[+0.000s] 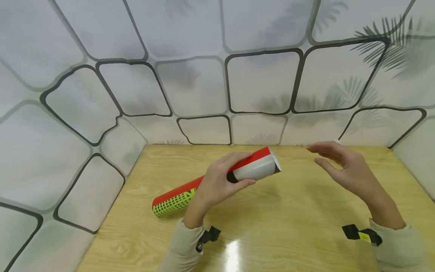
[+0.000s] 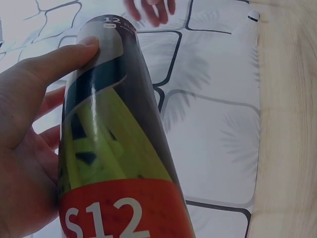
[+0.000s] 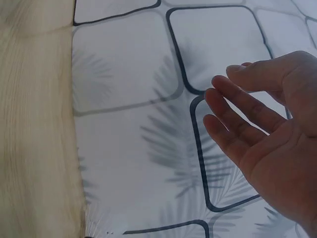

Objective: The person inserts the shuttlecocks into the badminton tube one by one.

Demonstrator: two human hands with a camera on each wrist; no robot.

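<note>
My left hand [image 1: 217, 179] grips a long cylindrical shuttlecock tube [image 1: 255, 170] near its upper right end, thumb on one side and fingers round the other. The tube is red, white, black and yellow-green, and tilts with its lower end toward the left. In the left wrist view, "S12" is printed on the tube [image 2: 116, 148]. To the right, apart from the tube, my right hand [image 1: 353, 173] hangs in the air with fingers loosely bent and nothing between them. The right wrist view also shows this hand [image 3: 272, 134] holding nothing.
A wooden table [image 1: 289, 226] lies beneath both hands. Patterned cloth walls [image 1: 197, 87] with dark outlines and leaf prints rise behind and at the sides. Behind the right hand, a small white object [image 1: 338, 141], mostly hidden, sits by the table's back edge; it may be a shuttlecock.
</note>
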